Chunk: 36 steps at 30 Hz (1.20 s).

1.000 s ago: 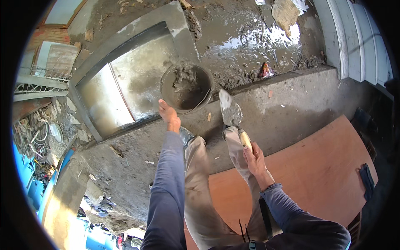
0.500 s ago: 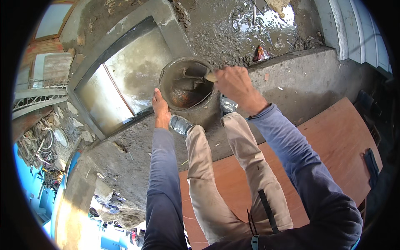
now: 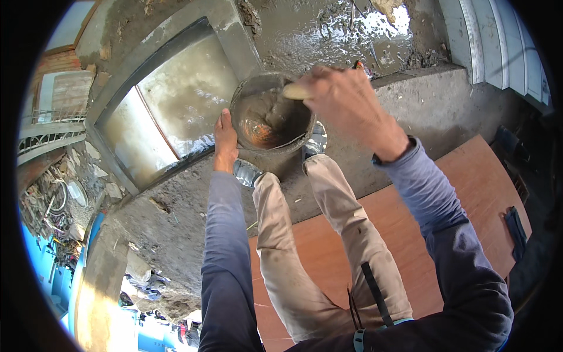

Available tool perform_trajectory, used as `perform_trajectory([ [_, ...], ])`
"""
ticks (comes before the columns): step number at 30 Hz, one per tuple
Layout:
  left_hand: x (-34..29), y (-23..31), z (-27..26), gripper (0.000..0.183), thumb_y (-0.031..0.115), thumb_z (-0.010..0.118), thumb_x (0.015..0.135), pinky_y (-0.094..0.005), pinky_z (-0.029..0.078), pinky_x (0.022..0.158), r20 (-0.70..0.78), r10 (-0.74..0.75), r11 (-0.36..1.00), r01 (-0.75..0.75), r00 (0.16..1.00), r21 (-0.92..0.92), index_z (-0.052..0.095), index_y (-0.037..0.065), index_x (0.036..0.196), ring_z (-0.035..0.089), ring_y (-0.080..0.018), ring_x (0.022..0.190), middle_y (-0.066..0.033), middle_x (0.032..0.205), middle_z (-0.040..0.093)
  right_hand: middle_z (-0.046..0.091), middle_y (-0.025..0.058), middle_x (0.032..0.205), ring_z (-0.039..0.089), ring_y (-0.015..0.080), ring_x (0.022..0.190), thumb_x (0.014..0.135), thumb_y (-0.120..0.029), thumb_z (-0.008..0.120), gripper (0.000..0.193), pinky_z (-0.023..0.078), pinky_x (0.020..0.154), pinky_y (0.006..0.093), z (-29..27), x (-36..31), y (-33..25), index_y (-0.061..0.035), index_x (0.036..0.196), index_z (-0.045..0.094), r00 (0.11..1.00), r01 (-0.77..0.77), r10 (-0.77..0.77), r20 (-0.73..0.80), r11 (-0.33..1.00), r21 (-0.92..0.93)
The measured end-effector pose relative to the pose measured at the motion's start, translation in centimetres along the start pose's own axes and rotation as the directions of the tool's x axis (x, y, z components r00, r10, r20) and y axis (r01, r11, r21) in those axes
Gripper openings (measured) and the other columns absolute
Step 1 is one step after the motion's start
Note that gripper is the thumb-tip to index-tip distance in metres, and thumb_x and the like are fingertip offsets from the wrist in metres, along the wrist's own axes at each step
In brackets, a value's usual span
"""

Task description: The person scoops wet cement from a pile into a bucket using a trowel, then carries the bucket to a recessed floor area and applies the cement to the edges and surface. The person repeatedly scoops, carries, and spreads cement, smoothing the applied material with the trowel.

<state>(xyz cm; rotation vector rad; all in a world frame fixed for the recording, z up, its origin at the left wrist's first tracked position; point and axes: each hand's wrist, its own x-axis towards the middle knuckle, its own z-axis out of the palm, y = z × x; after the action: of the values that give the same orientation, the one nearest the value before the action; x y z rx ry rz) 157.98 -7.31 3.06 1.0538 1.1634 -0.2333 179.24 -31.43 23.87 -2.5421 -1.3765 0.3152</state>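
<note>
A dark, mud-stained bucket (image 3: 275, 150) stands in front of my feet, with wet grey mortar (image 3: 264, 108) and an orange-brown patch inside. My left hand (image 3: 225, 139) is against its left side, fingers together, steadying it. Over the right rim, my right hand (image 3: 356, 108) is closed round the pale wooden handle (image 3: 297, 91) of a trowel. Motion blurs that hand a little, and the trowel's blade cannot be made out in the mortar.
A concrete-rimmed basin (image 3: 182, 97) of murky water lies to the left. Wet mud (image 3: 299, 38) spreads beyond the bucket. Behind my legs lies a reddish-brown board (image 3: 446, 199); pale blue-grey panels (image 3: 469, 35) stand at the far right.
My right hand has risen and moved right with the trowel. Its metal neck, visible inside the bucket before, no longer shows. The left hand stays at the bucket's side.
</note>
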Motion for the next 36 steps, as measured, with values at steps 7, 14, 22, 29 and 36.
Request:
perform_trajectory([
  [7, 5.1, 4.6, 1.0, 0.058, 0.051, 0.049, 0.112, -0.0354, 0.052, 0.088, 0.209, 0.235, 0.764, -0.314, 0.949, 0.564, 0.066, 0.000, 0.136, 0.061, -0.0175, 0.098, -0.0078, 0.108, 0.071, 0.067, 0.0094, 0.105, 0.068, 0.0189, 0.078, 0.100, -0.018, 0.062, 0.026, 0.063, 0.072, 0.0321, 4.2, -0.9, 4.2, -0.0168, 0.122, 0.076, 0.956, 0.292, -0.289, 0.037, 0.947, -0.135],
  [14, 15.9, 9.2, 4.0, 0.056, 0.048, 0.049, 0.112, -0.0364, 0.053, 0.084, 0.302, -0.061, 0.598, -0.207, 0.951, 0.774, 0.062, 0.005, 0.146, 0.064, -0.0180, 0.101, -0.0129, 0.117, 0.074, 0.062, 0.0102, 0.115, 0.064, 0.0118, 0.065, 0.104, -0.016, 0.058, 0.046, 0.060, 0.052, 0.0247, 13.9, 3.8, 11.4, -0.0247, 0.149, 0.062, 0.897, 0.436, -0.438, 0.063, 0.851, -0.293],
  [22, 18.4, 10.0, 7.2, 0.045, 0.044, 0.048, 0.112, -0.0387, 0.044, 0.057, 0.408, 0.008, 0.345, -0.385, 0.913, 0.856, 0.068, 0.004, 0.119, 0.053, -0.0125, 0.074, -0.0034, 0.093, 0.066, 0.067, 0.0082, 0.098, 0.067, 0.0132, 0.060, 0.105, -0.030, 0.063, 0.045, 0.054, 0.045, 0.0290, 20.9, 0.9, 12.8, -0.0238, 0.149, 0.061, 0.923, 0.380, -0.381, 0.057, 0.877, -0.295],
  [29, 19.7, 8.9, 8.5, 0.043, 0.041, 0.049, 0.111, -0.0397, 0.045, 0.062, 0.560, 0.021, 0.305, -0.539, 0.828, 0.785, 0.068, 0.003, 0.114, 0.052, -0.0147, 0.074, -0.0049, 0.091, 0.066, 0.066, 0.0090, 0.087, 0.071, 0.0246, 0.063, 0.098, -0.036, 0.071, 0.050, 0.056, 0.052, 0.0383, 22.7, -2.3, 11.5, -0.0210, 0.145, 0.062, 0.949, 0.314, -0.309, 0.056, 0.925, -0.216],
  [36, 18.2, 8.9, 7.0, 0.043, 0.043, 0.048, 0.112, -0.0370, 0.045, 0.060, 0.559, 0.062, 0.302, -0.550, 0.827, 0.779, 0.067, 0.005, 0.105, 0.051, -0.0126, 0.071, -0.0027, 0.087, 0.064, 0.068, 0.0087, 0.085, 0.064, 0.0204, 0.055, 0.101, -0.042, 0.068, 0.049, 0.054, 0.050, 0.0362, 24.5, -4.7, 10.6, -0.0155, 0.142, 0.066, 0.988, 0.150, -0.147, 0.041, 0.986, -0.074],
])
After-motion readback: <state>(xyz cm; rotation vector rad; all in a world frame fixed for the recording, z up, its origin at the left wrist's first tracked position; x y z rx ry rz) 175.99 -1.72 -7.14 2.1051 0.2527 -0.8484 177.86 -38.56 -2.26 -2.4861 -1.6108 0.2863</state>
